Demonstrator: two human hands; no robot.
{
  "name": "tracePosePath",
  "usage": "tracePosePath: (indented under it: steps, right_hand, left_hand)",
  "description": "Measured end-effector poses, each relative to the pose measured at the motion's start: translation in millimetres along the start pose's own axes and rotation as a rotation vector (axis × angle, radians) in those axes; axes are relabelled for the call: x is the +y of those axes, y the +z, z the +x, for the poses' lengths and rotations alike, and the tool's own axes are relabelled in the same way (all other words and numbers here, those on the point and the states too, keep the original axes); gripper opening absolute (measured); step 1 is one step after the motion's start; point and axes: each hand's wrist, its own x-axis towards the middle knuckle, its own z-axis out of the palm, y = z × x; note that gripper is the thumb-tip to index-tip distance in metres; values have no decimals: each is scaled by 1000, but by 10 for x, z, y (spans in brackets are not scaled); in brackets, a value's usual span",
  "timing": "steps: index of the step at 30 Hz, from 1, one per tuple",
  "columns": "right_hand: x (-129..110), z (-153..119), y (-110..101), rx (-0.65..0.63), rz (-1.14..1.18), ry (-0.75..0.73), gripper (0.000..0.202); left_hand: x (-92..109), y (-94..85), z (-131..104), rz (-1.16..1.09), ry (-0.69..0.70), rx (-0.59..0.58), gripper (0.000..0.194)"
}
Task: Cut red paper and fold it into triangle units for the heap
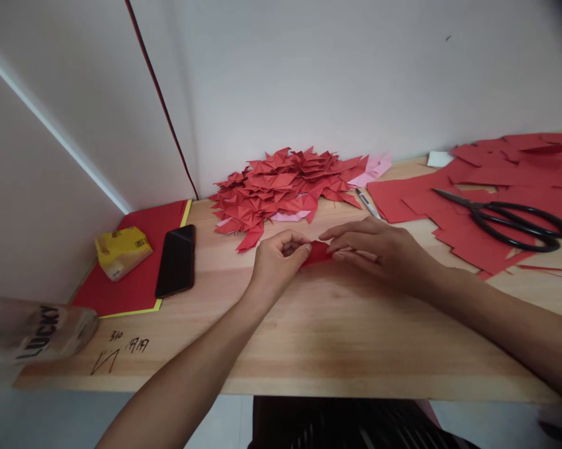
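The left hand pinches the small red paper, probably to steady it, while the half-open right hand meets its right edge, grip unclear.

Paper: left end hidden by my left hand, exact shape perhaps too small to tell. Container: cut off at left edge. Red sheets: cut off at right.
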Motion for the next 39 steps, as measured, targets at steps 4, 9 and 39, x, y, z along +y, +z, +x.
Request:
tracePosePath:
  steps: [4, 9, 39]
  right_hand:
    - [-17, 41, 21, -21, -53, 21, 21]
    - [3, 53, 68, -87, -136, 100, 26]
    - [-44, 126, 90, -236, -77, 297, 22]
  left_hand:
    - [36, 18, -35, 53, -16, -12, 6]
    - [54, 21, -49, 94, -49, -22, 5]
    - [41, -27, -25, 122, -85, -124, 12]
